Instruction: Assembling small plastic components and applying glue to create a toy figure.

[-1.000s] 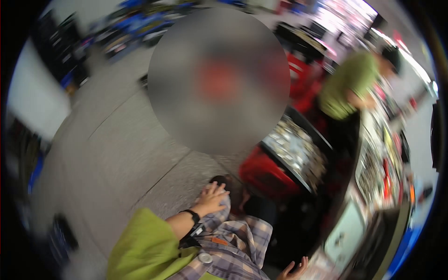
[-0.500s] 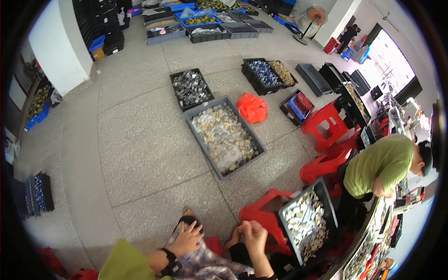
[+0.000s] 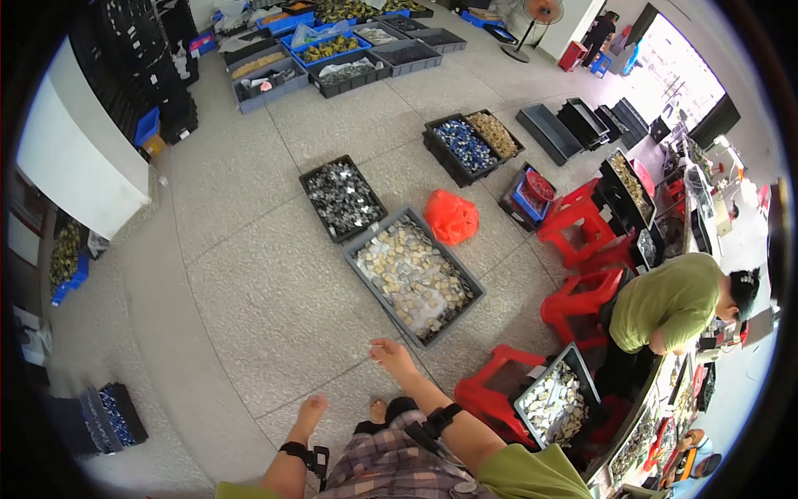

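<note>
Stretches the right hand [image 3: 391, 356] forward above the floor [image 3: 249, 324], fingers loosely bent and slightly apart, near the close end of the grey tray [image 3: 455, 318] of pale pieces [image 3: 411, 279]. Holds the left hand [image 3: 312, 407] nearer; cannot tell whether spread or closed. Has floor leftward to the white pillar [image 3: 91, 158], a red stool [image 3: 490, 395] at near right, a red bag [image 3: 451, 218] just beside the tray's right edge.
</note>
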A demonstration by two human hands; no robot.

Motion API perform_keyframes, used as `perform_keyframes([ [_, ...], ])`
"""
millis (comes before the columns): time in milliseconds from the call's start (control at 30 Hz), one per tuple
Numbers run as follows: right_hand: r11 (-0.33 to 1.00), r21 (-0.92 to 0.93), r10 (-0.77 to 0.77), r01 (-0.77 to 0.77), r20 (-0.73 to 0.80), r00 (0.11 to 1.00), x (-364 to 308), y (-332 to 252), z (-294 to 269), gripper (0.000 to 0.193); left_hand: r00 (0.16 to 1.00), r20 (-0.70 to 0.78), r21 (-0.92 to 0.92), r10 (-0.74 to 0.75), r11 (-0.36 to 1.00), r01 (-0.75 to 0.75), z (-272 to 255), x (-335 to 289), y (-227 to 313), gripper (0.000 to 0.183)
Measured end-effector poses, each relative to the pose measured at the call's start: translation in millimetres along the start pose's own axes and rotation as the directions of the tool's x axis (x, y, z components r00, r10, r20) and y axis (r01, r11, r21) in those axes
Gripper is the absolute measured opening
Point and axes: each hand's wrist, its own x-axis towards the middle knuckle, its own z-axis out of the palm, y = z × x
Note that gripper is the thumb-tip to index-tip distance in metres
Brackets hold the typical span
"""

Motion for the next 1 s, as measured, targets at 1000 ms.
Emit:
perform_keyframes([
  [1000, 0.564, 0.779, 0.678, -0.274, -0.248, 0.692, 571, -25, 17, 0.048, 0.984, 0.174, 0.529, 0.033, 0.840, -0.121, -355, 734, 496, 0.042],
])
